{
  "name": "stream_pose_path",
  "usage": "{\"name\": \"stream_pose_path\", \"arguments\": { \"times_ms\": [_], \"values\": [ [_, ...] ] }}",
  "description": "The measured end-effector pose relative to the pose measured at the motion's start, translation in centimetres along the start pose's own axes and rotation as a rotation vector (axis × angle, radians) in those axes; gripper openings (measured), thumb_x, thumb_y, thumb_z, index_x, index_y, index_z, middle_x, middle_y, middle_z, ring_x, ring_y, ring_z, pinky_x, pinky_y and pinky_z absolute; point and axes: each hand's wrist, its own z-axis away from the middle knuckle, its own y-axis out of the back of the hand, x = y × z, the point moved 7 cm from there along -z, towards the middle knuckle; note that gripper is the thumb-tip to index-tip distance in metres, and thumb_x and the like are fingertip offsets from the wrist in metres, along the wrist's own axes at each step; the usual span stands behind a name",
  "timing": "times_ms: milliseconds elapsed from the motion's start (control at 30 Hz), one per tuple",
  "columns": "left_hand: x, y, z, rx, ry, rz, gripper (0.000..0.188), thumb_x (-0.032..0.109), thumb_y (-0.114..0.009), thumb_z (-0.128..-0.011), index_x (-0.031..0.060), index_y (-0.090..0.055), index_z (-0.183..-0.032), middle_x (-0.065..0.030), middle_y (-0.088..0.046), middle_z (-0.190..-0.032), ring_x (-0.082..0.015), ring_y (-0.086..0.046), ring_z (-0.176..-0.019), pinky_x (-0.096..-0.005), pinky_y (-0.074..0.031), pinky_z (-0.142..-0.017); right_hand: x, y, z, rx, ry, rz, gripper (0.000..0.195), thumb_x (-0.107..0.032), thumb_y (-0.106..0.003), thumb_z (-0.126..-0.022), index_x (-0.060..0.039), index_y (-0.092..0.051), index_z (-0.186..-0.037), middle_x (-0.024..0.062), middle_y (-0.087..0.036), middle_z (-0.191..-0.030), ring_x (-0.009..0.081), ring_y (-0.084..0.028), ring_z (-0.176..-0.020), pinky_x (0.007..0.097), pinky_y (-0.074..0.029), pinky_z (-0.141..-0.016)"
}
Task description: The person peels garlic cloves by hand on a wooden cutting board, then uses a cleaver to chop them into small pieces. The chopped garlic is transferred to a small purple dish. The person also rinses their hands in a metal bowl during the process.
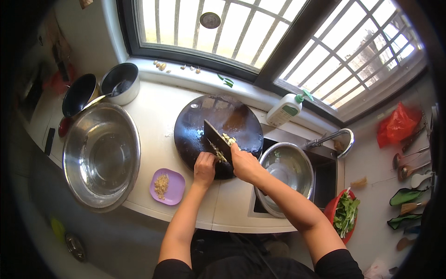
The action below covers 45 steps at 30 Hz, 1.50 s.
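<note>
A round dark chopping board [240, 104] lies on the counter before me. My right hand [245, 162] grips a cleaver [216, 137], its wide blade angled across the board. At the board's near edge my left hand [205, 167] has its fingers bent against pale chopped pieces [220, 154], perhaps garlic, just left of the blade. More pale bits [228, 139] lie along the blade's right side. The cleaver's handle is mostly hidden in my right hand. Left of my left forearm sits a small purple plate [177, 188] with minced pale pieces [161, 186] on it.
A large steel basin [136, 153] stands at the left, near a pot [130, 92]. Right of the board, a steel bowl [308, 174] sits over the sink beneath a faucet [329, 137]. A pump bottle [284, 111] and a red basket [330, 205] of greens [346, 214] stand nearby.
</note>
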Motion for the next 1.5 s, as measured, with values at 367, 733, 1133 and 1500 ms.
{"name": "stream_pose_path", "arguments": {
  "times_ms": [367, 733, 1133, 1500],
  "values": [
    [0.9, -0.3, 0.6, -0.032, -0.021, -0.050, 0.005, 0.001, -0.062, -0.077, 0.0015, -0.063, -0.081, -0.0104, -0.061, -0.085, -0.0284, -0.057, -0.085, -0.0366, -0.048, -0.077, -0.4, 0.9, -0.5, 0.005, 0.092, 0.066, 0.022, 0.002, -0.048, -0.080, 0.0029, -0.039, -0.100, 0.0286, -0.063, -0.084, 0.0461, -0.063, -0.080, 0.0517, -0.050, -0.069],
    [1.5, 0.7, 1.6, 0.042, 0.028, -0.098, 0.006, 0.002, -0.065, -0.077, 0.0017, -0.064, -0.083, -0.0099, -0.060, -0.085, -0.0277, -0.057, -0.084, -0.0367, -0.048, -0.076, -0.1, -0.6, 0.4, 0.086, 0.026, -0.052, 0.024, 0.002, -0.050, -0.079, 0.0034, -0.038, -0.100, 0.0307, -0.062, -0.083, 0.0473, -0.062, -0.081, 0.0523, -0.050, -0.070],
    [2.2, 0.8, 2.6, 0.020, 0.062, -0.100, 0.009, 0.001, -0.067, -0.075, 0.0016, -0.064, -0.083, -0.0098, -0.061, -0.088, -0.0279, -0.057, -0.086, -0.0374, -0.048, -0.077, 1.5, 0.5, 0.7, 0.051, 0.089, 0.134, 0.018, -0.005, -0.047, -0.086, -0.0006, -0.041, -0.102, 0.0274, -0.063, -0.084, 0.0431, -0.065, -0.077, 0.0487, -0.052, -0.067],
    [2.3, -1.9, -1.9, -0.141, 0.038, -0.145, 0.025, -0.007, -0.056, -0.073, 0.0002, -0.059, -0.097, -0.0154, -0.059, -0.098, -0.0340, -0.054, -0.096, -0.0406, -0.044, -0.088, 4.9, 2.4, 2.6, 0.126, 0.028, 0.013, 0.030, 0.000, -0.053, -0.080, 0.0004, -0.037, -0.106, 0.0265, -0.061, -0.089, 0.0445, -0.062, -0.078, 0.0503, -0.051, -0.066]
  ]
}}
